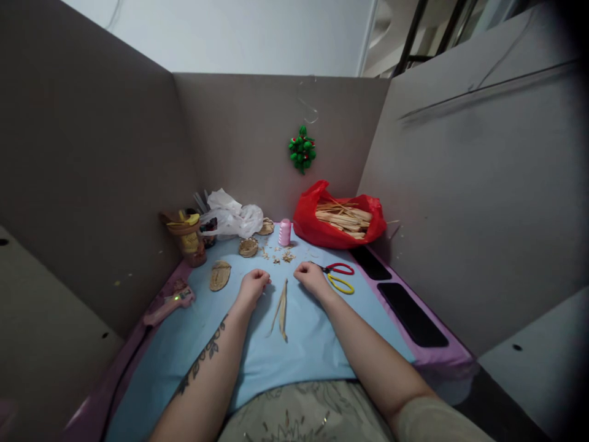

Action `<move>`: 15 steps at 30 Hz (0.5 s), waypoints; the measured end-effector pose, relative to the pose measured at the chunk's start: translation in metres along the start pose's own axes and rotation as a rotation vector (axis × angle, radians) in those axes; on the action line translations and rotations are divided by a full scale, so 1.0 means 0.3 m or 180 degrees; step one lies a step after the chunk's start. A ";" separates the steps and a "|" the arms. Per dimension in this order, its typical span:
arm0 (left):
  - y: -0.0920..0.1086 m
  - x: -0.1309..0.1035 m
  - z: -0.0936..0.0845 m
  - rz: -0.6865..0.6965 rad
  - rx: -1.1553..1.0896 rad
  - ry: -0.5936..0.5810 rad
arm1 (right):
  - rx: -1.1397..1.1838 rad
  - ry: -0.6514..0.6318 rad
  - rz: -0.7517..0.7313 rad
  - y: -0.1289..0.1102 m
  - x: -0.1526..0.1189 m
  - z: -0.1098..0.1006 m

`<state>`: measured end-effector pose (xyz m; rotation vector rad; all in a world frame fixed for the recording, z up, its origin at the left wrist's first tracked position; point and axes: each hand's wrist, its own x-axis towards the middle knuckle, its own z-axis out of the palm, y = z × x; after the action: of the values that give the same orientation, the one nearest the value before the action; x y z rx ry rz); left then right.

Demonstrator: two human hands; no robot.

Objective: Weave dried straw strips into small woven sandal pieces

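My left hand is closed above the blue cloth, with its fingertips pressed together. Opposite it, my right hand has its fingers curled shut, close to the scissors with one red and one yellow handle. Whatever either hand pinches is hidden or too fine to see. Between my forearms lies a folded strip of dried husk. Small husk scraps are scattered just beyond the hands. A flat woven oval piece rests left of my left hand, and a small round woven basket sits behind it.
A red plastic bag of dried husks stands at the back right, beside a pink thread spool. Two phones line the right edge. A pink glue gun, a tool pot and a white plastic bag are left.
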<state>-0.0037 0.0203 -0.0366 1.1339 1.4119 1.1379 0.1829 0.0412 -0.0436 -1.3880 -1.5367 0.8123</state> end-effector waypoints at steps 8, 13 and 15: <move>-0.014 0.015 -0.019 0.0080 0.0138 0.0180 | -0.0754 0.0202 0.0055 0.003 0.011 -0.087; -0.001 0.012 -0.029 0.0029 0.0109 0.0243 | -0.0684 0.0295 0.0129 0.004 0.011 -0.111; 0.006 0.007 -0.033 0.0014 -0.0005 0.0232 | -0.0531 0.0360 0.0168 -0.002 0.007 -0.120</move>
<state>-0.0135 0.0217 -0.0340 1.1047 1.4646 1.1938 0.2155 0.0399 -0.0285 -1.5745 -1.5128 0.6371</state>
